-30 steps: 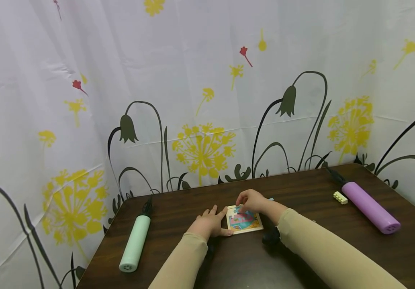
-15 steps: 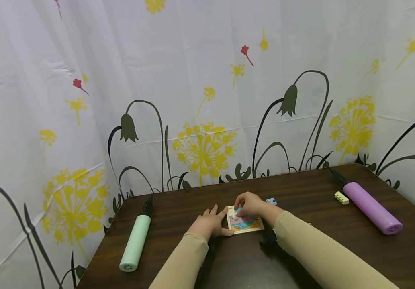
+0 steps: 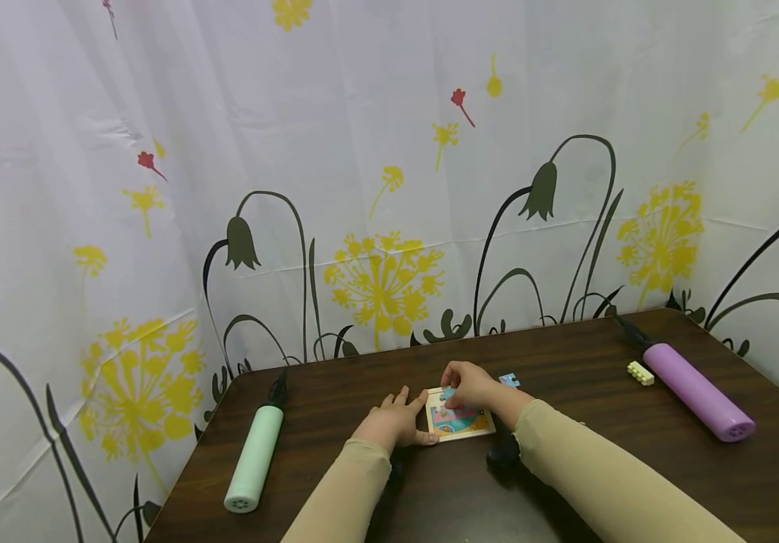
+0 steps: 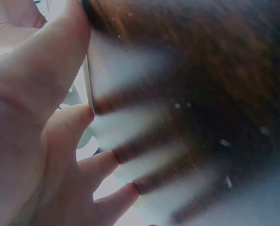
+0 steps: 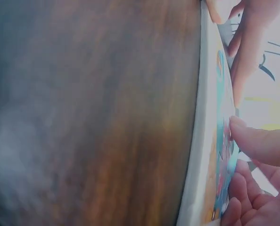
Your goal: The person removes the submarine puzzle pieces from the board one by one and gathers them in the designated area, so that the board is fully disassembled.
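Hands (image 3: 392, 424) touch puzzle (image 3: 460, 424); piece (image 3: 509, 380) nearby

Left grip (image 4: 41, 122) is spread wide, fingertips down on the dark, shiny wood surface (image 4: 215, 94). Thin edge of a pale board (image 4: 89, 87) peeks out between its thumb and nearest finger, touching that fingertip. Dark streaks run out from the tips, and a bit of the right grip (image 4: 10, 33) shows past the thumb.

Puzzle (image 3: 458, 427): partly hidden under right hand (image 3: 473, 383)
Sleeves (image 3: 340, 494): cut off behind the grip
Table (image 5: 97, 113): blurred beside it, wrist views
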